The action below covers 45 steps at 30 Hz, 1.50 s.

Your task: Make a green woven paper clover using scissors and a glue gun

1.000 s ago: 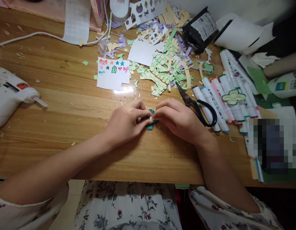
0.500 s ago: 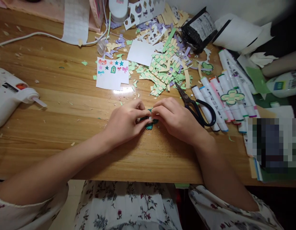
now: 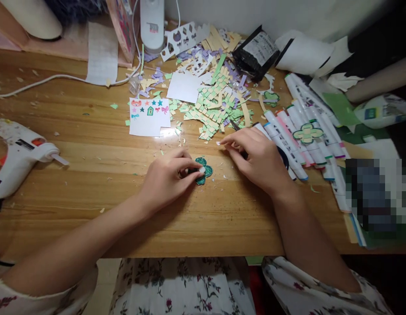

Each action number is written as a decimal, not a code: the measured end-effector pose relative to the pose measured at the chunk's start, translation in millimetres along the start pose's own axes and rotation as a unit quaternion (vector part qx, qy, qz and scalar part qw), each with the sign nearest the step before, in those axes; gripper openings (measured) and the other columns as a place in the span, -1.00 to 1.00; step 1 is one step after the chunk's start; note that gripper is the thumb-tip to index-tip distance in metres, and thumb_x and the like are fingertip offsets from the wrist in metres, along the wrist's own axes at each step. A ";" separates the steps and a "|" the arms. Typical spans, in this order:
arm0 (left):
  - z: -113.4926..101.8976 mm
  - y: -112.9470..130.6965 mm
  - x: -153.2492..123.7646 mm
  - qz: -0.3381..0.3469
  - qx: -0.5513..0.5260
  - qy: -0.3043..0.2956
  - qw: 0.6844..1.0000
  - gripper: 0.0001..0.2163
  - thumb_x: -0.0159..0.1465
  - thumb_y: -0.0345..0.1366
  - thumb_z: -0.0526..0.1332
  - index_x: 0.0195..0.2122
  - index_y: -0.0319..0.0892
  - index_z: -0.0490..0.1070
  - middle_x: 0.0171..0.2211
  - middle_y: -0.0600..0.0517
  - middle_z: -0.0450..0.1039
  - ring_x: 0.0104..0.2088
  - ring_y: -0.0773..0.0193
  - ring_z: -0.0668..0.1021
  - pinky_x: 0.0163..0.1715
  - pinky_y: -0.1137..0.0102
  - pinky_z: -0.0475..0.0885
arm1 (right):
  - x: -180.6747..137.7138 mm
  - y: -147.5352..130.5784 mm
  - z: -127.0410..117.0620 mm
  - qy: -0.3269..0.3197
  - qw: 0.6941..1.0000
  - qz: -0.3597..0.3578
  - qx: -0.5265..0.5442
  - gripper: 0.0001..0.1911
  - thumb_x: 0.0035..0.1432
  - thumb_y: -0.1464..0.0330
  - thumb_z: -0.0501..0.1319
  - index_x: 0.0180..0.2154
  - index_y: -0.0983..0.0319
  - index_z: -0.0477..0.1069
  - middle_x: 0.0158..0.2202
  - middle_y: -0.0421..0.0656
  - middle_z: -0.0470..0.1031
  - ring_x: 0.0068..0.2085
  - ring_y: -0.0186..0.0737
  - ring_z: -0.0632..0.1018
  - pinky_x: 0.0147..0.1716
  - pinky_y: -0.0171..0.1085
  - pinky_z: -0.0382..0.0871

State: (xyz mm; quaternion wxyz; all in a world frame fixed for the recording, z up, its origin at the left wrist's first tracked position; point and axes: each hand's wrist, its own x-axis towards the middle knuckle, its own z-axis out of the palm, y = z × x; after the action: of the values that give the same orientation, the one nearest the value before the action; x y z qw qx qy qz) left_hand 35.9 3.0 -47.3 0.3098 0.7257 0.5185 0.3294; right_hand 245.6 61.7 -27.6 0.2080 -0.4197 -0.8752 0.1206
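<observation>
A small dark green clover-shaped paper piece [image 3: 204, 171] lies on the wooden desk [image 3: 91, 175]. My left hand [image 3: 168, 177] pinches its left side between thumb and fingers and holds it flat. My right hand [image 3: 258, 157] has come off the piece and rests to the right, over the black-handled scissors [image 3: 283, 158]; its fingers are stretched toward the left with nothing visible in them.
A white hot glue gun [image 3: 22, 153] lies at the left. A sticker sheet [image 3: 149, 116], a heap of green, yellow and purple paper scraps [image 3: 216, 98], a row of markers [image 3: 304, 131] and a second clover cutout [image 3: 307, 132] lie behind and to the right.
My right hand let go of the green clover piece and moved right, above the scissors. My left hand still holds the piece. The view tilted up a little.
</observation>
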 end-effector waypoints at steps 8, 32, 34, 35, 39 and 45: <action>-2.0 -1.0 -0.8 -0.010 -0.013 -0.007 1.000 -0.84 0.16 -0.36 0.30 -0.22 -0.19 0.51 -0.42 0.06 0.36 -0.49 0.42 0.37 -0.49 0.49 0.28 | 0.6 -10.5 2.9 -0.017 0.999 -0.027 0.027 -0.94 0.20 0.37 0.19 -0.34 0.23 0.37 -0.37 -0.12 0.47 -0.28 -0.14 0.42 -0.29 -0.22 0.30; -84.2 -24.5 4.8 -0.109 0.164 0.233 0.952 -0.67 0.31 -0.18 0.06 -0.55 -0.18 0.37 -0.46 0.04 0.37 -0.40 0.28 0.46 -0.35 0.40 0.31 | -0.8 -12.0 11.6 0.088 0.995 0.004 0.056 -0.72 0.27 0.33 0.07 -0.49 0.20 0.36 -0.54 -0.17 0.44 -0.47 -0.19 0.49 -0.45 -0.26 0.32; -80.7 -21.5 4.6 -0.092 0.158 0.212 0.960 -0.64 0.31 -0.16 0.05 -0.59 -0.17 0.37 -0.45 0.03 0.38 -0.38 0.27 0.47 -0.36 0.40 0.33 | 1.0 -12.2 10.6 0.098 0.993 0.022 0.070 -0.78 0.26 0.42 0.05 -0.40 0.21 0.40 -0.45 -0.14 0.49 -0.39 -0.18 0.53 -0.38 -0.23 0.37; -78.8 -19.8 4.5 -0.082 0.153 0.204 0.963 -0.67 0.30 -0.16 0.07 -0.56 -0.17 0.40 -0.41 0.02 0.39 -0.35 0.26 0.48 -0.36 0.41 0.34 | 1.8 -12.8 9.1 0.100 0.992 0.028 0.069 -0.81 0.25 0.45 0.06 -0.37 0.21 0.41 -0.41 -0.14 0.52 -0.36 -0.18 0.54 -0.36 -0.24 0.39; -73.3 -18.2 5.3 -0.051 0.140 0.174 0.973 -0.82 0.23 -0.20 0.13 -0.25 -0.12 0.47 -0.26 -0.01 0.41 -0.34 0.25 0.49 -0.41 0.42 0.38 | 3.9 -9.6 -6.7 0.113 0.990 0.075 0.049 -0.84 0.13 0.43 0.22 -0.50 0.21 0.40 -0.48 -0.19 0.50 -0.38 -0.21 0.53 -0.41 -0.29 0.38; -69.7 -24.1 9.6 -0.073 0.145 0.161 0.974 -0.74 0.25 -0.12 0.09 -0.14 -0.11 0.42 -0.27 0.02 0.42 -0.46 0.27 0.45 -0.42 0.36 0.38 | -11.8 51.6 -54.8 0.214 0.949 0.231 -0.023 -0.85 0.16 0.45 0.15 -0.25 0.27 0.48 -0.23 0.01 0.54 -0.19 -0.09 0.51 -0.14 -0.09 0.34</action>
State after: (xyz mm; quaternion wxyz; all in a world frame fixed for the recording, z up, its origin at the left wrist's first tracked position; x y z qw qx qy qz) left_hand -30.7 26.2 -23.7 0.1374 0.6608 0.6550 0.3399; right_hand 313.0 86.4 -2.1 0.3474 -0.6313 -0.6914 0.0523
